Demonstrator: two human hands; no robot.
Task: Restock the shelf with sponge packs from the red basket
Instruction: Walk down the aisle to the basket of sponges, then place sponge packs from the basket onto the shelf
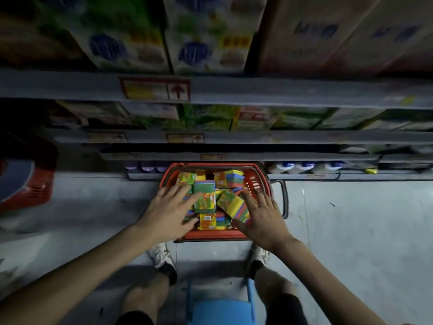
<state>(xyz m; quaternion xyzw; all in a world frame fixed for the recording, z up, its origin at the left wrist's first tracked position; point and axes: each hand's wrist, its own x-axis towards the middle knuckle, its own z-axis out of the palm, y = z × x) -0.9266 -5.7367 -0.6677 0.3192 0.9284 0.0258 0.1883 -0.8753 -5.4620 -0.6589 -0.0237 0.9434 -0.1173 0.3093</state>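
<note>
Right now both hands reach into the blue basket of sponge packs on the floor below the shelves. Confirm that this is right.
One detail is wrong: the basket is red, not blue. The head view shows its red rim and wall. The blue thing is the stool between the person's knees. The rest holds: the left hand and the right hand both reach over the sponge packs, below the shelves.
</note>
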